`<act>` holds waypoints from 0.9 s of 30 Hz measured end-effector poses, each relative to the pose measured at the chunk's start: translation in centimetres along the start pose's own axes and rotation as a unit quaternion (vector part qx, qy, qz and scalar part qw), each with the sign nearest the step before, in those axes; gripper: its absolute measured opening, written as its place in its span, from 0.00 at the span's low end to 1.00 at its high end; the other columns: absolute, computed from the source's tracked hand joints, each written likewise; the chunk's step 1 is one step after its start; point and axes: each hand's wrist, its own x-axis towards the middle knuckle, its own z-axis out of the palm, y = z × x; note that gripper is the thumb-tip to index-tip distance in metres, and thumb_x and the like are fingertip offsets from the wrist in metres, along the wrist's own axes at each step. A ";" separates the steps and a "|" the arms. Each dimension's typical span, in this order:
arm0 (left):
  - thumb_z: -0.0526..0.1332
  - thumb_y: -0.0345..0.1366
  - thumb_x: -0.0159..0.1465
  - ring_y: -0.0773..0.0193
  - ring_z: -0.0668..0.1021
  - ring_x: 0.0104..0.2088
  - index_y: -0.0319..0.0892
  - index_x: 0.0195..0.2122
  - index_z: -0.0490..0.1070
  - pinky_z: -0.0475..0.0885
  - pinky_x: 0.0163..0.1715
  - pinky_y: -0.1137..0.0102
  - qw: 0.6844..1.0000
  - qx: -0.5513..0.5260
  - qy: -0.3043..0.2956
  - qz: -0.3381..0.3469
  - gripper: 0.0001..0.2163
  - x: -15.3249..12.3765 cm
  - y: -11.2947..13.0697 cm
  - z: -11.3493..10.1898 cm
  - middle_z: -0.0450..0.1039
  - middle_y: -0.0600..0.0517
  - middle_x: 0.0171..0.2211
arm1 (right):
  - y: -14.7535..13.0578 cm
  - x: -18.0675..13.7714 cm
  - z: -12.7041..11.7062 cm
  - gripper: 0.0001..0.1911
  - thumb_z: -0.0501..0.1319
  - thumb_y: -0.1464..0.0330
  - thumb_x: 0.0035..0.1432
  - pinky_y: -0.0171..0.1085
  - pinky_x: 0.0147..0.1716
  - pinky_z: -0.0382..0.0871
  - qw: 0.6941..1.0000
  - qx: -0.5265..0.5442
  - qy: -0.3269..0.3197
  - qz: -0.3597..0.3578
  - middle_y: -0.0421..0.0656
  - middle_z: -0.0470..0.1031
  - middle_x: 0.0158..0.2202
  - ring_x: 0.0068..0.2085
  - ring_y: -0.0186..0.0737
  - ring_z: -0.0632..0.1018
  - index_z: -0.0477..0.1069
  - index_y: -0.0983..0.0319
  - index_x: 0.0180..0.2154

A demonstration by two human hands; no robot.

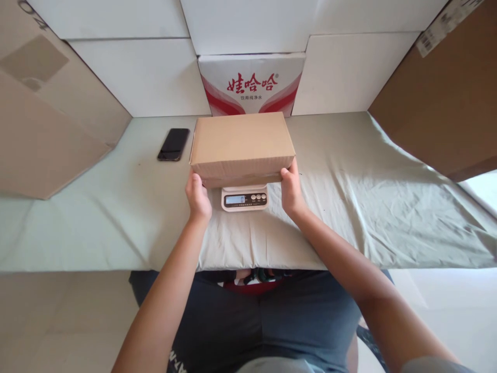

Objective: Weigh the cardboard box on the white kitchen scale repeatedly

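While the left hand [199,197] and right hand [291,191] were clamped on the near corners of the cardboard box [244,140], a digital scale [245,206] showed between them under it, reading 0; contact unclear. Phone [174,144] lay on the table [334,207] beyond the left hand, printed carton [252,80] past both.

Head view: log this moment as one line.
left hand: holding cardboard box; right hand: holding cardboard box; scale: partly hidden by box, display reads 0; phone: left of box
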 end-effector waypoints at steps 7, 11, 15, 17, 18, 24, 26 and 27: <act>0.63 0.68 0.68 0.46 0.79 0.68 0.43 0.57 0.82 0.71 0.72 0.58 1.000 0.006 -0.002 -0.006 0.33 0.2 -0.4 -0.2 0.84 0.41 0.57 | 0.4 0.0 -0.1 0.40 0.60 0.43 0.63 0.58 0.78 0.64 1.000 -0.010 0.002 -0.002 0.42 0.68 0.75 0.78 0.58 0.66 0.62 0.46 0.72; 0.63 0.67 0.68 0.46 0.77 0.70 0.44 0.55 0.83 0.71 0.72 0.59 1.000 -0.005 -0.008 0.003 0.31 0.2 -0.5 -0.2 0.84 0.41 0.57 | 0.6 0.0 -0.1 0.42 0.61 0.43 0.62 0.58 0.78 0.65 1.000 -0.009 0.003 0.001 0.42 0.69 0.75 0.78 0.57 0.65 0.60 0.45 0.74; 0.64 0.67 0.68 0.46 0.75 0.72 0.44 0.55 0.83 0.72 0.71 0.59 1.000 -0.003 -0.002 0.006 0.31 0.2 -0.5 -0.1 0.83 0.41 0.59 | 0.7 -0.1 -0.1 0.43 0.61 0.43 0.62 0.59 0.79 0.62 1.000 -0.010 0.002 0.004 0.42 0.69 0.75 0.78 0.57 0.65 0.58 0.45 0.74; 0.64 0.67 0.67 0.47 0.75 0.72 0.44 0.54 0.83 0.74 0.69 0.60 1.000 -0.004 0.003 0.006 0.31 0.3 -0.5 -0.1 0.83 0.42 0.59 | 0.7 -0.1 0.0 0.43 0.61 0.42 0.61 0.59 0.80 0.62 1.000 -0.007 0.004 0.004 0.41 0.69 0.75 0.78 0.58 0.65 0.58 0.44 0.74; 0.64 0.66 0.67 0.47 0.75 0.72 0.44 0.54 0.83 0.74 0.69 0.60 1.000 -0.006 0.003 0.007 0.30 0.3 -0.6 -0.1 0.83 0.42 0.59 | 0.7 -0.1 0.0 0.43 0.61 0.42 0.61 0.59 0.80 0.62 1.000 -0.005 0.005 0.004 0.41 0.69 0.75 0.78 0.58 0.65 0.59 0.44 0.74; 0.65 0.65 0.68 0.47 0.77 0.70 0.44 0.52 0.83 0.74 0.68 0.61 1.000 -0.018 0.000 0.012 0.29 0.4 -0.6 -0.1 0.82 0.41 0.60 | 0.5 -0.3 0.2 0.42 0.62 0.44 0.61 0.61 0.80 0.61 1.000 0.010 0.008 0.002 0.40 0.69 0.75 0.78 0.59 0.66 0.60 0.44 0.73; 0.65 0.65 0.68 0.47 0.75 0.71 0.43 0.52 0.83 0.73 0.69 0.61 1.000 -0.019 0.000 0.014 0.29 0.3 -0.6 -0.1 0.82 0.41 0.60 | 0.4 -0.5 0.3 0.42 0.61 0.42 0.61 0.62 0.81 0.60 1.000 0.000 0.011 0.006 0.39 0.68 0.76 0.79 0.59 0.64 0.60 0.43 0.73; 0.64 0.65 0.68 0.47 0.74 0.72 0.43 0.53 0.82 0.72 0.70 0.60 1.000 -0.016 0.001 0.014 0.29 0.3 -0.5 -0.1 0.82 0.41 0.60 | 0.3 -0.6 0.3 0.42 0.61 0.41 0.61 0.62 0.81 0.59 1.000 -0.006 0.015 0.008 0.39 0.67 0.77 0.79 0.59 0.63 0.59 0.42 0.73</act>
